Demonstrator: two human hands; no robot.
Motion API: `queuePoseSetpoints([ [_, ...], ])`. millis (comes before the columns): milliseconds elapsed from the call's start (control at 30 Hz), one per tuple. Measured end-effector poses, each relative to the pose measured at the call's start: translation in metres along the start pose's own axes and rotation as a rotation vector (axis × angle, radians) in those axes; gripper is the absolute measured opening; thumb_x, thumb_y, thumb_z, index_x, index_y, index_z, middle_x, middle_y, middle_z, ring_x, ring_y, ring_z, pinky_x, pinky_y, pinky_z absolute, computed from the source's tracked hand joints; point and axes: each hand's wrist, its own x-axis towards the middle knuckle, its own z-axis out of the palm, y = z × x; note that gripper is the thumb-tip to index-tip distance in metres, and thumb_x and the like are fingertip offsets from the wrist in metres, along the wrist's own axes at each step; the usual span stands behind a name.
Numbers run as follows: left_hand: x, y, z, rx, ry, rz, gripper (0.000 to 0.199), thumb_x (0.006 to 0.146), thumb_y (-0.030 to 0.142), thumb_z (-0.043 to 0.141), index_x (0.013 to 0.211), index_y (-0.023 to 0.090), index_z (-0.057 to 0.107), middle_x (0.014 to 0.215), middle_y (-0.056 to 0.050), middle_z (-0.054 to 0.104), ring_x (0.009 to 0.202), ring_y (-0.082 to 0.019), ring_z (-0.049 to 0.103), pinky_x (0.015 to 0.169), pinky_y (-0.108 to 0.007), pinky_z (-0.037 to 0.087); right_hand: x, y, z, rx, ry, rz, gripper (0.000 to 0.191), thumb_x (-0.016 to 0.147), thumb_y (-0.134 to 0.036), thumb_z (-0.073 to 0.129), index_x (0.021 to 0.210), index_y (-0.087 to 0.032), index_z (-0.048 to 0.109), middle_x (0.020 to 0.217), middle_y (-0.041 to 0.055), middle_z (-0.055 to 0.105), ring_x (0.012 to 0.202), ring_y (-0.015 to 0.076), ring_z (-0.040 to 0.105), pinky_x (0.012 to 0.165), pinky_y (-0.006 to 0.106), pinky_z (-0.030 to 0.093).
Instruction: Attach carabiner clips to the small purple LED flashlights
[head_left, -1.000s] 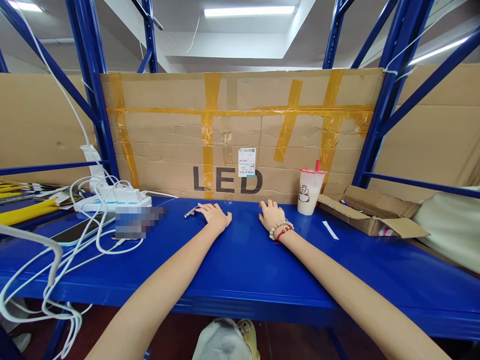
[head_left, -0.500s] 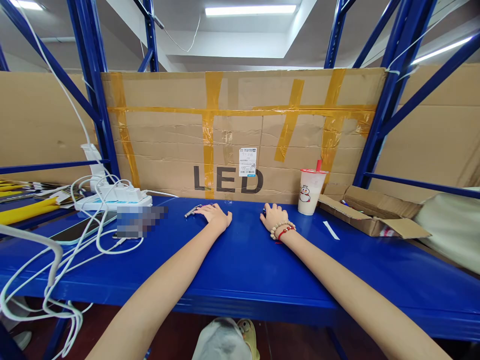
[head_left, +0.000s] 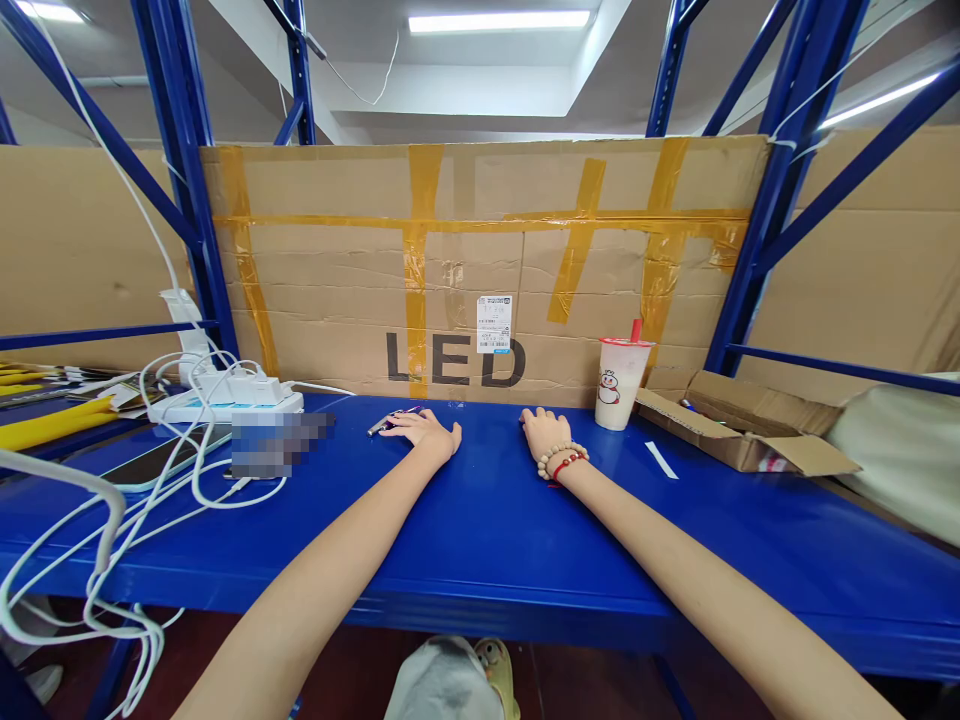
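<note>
My left hand (head_left: 426,436) rests palm down on the blue shelf top (head_left: 480,530). Its fingers are stretched out and apart, with their tips at a small, slim metallic object (head_left: 377,425), partly covered; I cannot make out its kind. To the right, my right hand (head_left: 545,432) lies palm down with its fingers side by side, a beaded bracelet and a red one at the wrist. Nothing shows in its fingers, though its underside is hidden. Nearest to it stands a white drink cup (head_left: 621,385) with a red lid and straw.
At the left are a white power strip (head_left: 247,395), tangled white cables (head_left: 199,470) and a phone (head_left: 161,460). An open cardboard box (head_left: 735,420) and a white paper strip (head_left: 661,460) lie at the right. A large taped cardboard panel (head_left: 337,280) stands behind, between blue posts.
My right hand's fingers have drawn together, and the dark spot seen beside them is no longer visible. My left fingers have shifted slightly over the metallic object.
</note>
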Motion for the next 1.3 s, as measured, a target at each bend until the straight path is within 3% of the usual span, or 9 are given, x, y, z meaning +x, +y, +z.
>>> queuePoseSetpoints([
  [133, 0.0020, -0.0009, 0.0003, 0.003, -0.044, -0.009, 0.081, 0.078, 0.063, 0.023, 0.141, 0.012, 0.018, 0.141, -0.028, 0.016, 0.128, -0.050, 0.006, 0.085, -0.074, 0.010, 0.0003, 0.0014, -0.0012, -0.003, -0.008, -0.023, 0.025, 0.089, -0.016, 0.036, 0.107, -0.016, 0.053, 0.107, 0.0151, 0.054, 0.096, 0.0222, 0.052, 0.075, 0.033, 0.035],
  [333, 0.0075, -0.0025, 0.0044, 0.021, 0.001, 0.005, 0.079, 0.079, 0.062, 0.022, 0.140, 0.011, 0.021, 0.140, -0.027, 0.018, 0.126, -0.051, 0.009, 0.087, -0.073, 0.007, -0.0010, 0.0012, -0.0033, -0.007, -0.011, -0.031, 0.028, 0.089, -0.013, 0.034, 0.109, -0.016, 0.054, 0.109, 0.0152, 0.053, 0.100, 0.0235, 0.050, 0.077, 0.034, 0.035],
  [433, 0.0072, -0.0034, 0.0042, 0.025, 0.041, 0.004, 0.077, 0.080, 0.060, 0.023, 0.136, 0.008, 0.029, 0.137, -0.028, 0.022, 0.124, -0.052, 0.016, 0.087, -0.072, 0.009, -0.0016, 0.0010, -0.0043, -0.004, -0.019, -0.033, 0.029, 0.089, -0.013, 0.034, 0.110, -0.016, 0.054, 0.111, 0.0151, 0.052, 0.101, 0.0235, 0.050, 0.077, 0.034, 0.036],
  [533, 0.0052, -0.0045, 0.0035, 0.042, 0.082, 0.055, 0.071, 0.082, 0.055, 0.025, 0.131, 0.005, 0.035, 0.131, -0.027, 0.032, 0.120, -0.048, 0.028, 0.091, -0.068, 0.013, -0.0017, 0.0014, -0.0048, 0.001, -0.025, -0.030, 0.029, 0.089, -0.014, 0.034, 0.110, -0.016, 0.054, 0.112, 0.0151, 0.052, 0.101, 0.0236, 0.050, 0.078, 0.034, 0.036],
  [767, 0.0035, -0.0075, 0.0079, -0.085, 0.202, 0.367, 0.051, 0.087, 0.037, 0.033, 0.124, 0.003, 0.040, 0.127, -0.024, 0.040, 0.117, -0.034, 0.037, 0.094, -0.046, 0.028, -0.0025, 0.0021, -0.0053, 0.026, -0.032, -0.018, 0.032, 0.090, -0.013, 0.030, 0.110, -0.018, 0.054, 0.112, 0.0136, 0.052, 0.102, 0.0225, 0.050, 0.078, 0.033, 0.037],
  [1000, 0.0030, -0.0068, 0.0052, -0.149, 0.198, 0.613, 0.038, 0.086, 0.020, 0.034, 0.120, 0.006, 0.044, 0.123, -0.018, 0.047, 0.114, -0.031, 0.041, 0.094, -0.043, 0.030, -0.0031, 0.0014, -0.0053, 0.038, -0.030, -0.004, 0.031, 0.091, -0.015, 0.030, 0.110, -0.018, 0.055, 0.113, 0.0130, 0.051, 0.102, 0.0218, 0.049, 0.078, 0.032, 0.037],
  [1300, -0.0022, -0.0046, 0.0025, -0.282, 0.150, 0.993, 0.026, 0.081, 0.023, 0.042, 0.105, 0.016, 0.051, 0.111, -0.007, 0.056, 0.102, -0.021, 0.051, 0.089, -0.035, 0.038, -0.0003, 0.0031, 0.0010, 0.048, -0.008, -0.006, 0.028, 0.091, -0.017, 0.032, 0.109, -0.018, 0.054, 0.112, 0.0133, 0.051, 0.102, 0.0214, 0.049, 0.076, 0.031, 0.038],
])
